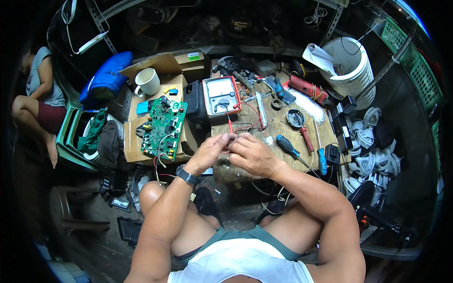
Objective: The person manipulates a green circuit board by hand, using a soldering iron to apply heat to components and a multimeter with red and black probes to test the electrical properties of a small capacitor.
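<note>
My left hand (pixel 207 153) and my right hand (pixel 250 155) meet at the near part of the wooden bench, fingers closed around a thin red probe (pixel 230 127); the fingertips partly hide what else they hold. Just beyond them, an open meter-like instrument in a red and white case (pixel 220 94) has test leads running from it. A green circuit board (pixel 163 127) with wires lies on cardboard left of my hands. Right of my right hand lie a blue screwdriver (pixel 288 147), a round black part (pixel 295 120) and a red-handled tool (pixel 306 139).
A white mug (pixel 147 82), blue bundle (pixel 106 75), tool clutter and a white bucket (pixel 349 63) surround the wooden bench (pixel 276 127). Another person (pixel 40 99) sits on a green chair at left. A brown stool (pixel 78 207) stands lower left; white coiled items (pixel 365 160) are piled right.
</note>
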`<state>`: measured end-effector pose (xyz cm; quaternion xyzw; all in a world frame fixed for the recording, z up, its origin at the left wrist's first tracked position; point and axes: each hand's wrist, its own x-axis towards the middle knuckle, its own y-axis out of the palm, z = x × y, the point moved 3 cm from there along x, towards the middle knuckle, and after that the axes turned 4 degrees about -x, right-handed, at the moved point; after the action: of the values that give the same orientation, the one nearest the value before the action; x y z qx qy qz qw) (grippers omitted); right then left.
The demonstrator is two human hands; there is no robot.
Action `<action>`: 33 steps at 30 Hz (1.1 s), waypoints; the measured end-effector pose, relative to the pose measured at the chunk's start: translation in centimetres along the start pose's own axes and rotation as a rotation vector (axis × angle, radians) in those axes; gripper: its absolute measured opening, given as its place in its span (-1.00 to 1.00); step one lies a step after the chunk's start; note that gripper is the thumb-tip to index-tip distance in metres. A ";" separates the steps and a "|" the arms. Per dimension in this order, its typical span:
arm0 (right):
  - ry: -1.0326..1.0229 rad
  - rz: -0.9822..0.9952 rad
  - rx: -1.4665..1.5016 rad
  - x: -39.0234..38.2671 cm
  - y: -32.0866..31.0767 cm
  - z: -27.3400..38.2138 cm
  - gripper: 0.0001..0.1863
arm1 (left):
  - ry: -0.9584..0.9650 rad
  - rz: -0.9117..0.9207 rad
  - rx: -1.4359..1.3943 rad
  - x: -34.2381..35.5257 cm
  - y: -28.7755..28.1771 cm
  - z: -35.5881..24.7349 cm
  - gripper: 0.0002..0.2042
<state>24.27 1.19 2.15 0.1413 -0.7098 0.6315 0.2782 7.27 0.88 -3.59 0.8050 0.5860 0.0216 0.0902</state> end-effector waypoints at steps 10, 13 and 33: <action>0.255 -0.221 0.035 -2.3 -4.3 -4.9 -0.67 | 0.039 -0.042 0.141 -0.2 0.0 1.3 -0.71; 0.338 -0.241 0.049 -3.2 -5.2 -5.8 -0.68 | 0.170 -0.197 0.485 0.2 -0.8 0.8 -0.77; 0.987 -0.812 0.376 -8.8 -10.6 -10.9 -0.77 | 0.585 -0.821 0.067 -2.8 -6.4 -4.8 -0.80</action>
<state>39.53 8.81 6.27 0.1380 -0.2672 0.5802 0.7569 -0.28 0.69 0.26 0.4710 0.8553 0.1900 -0.1026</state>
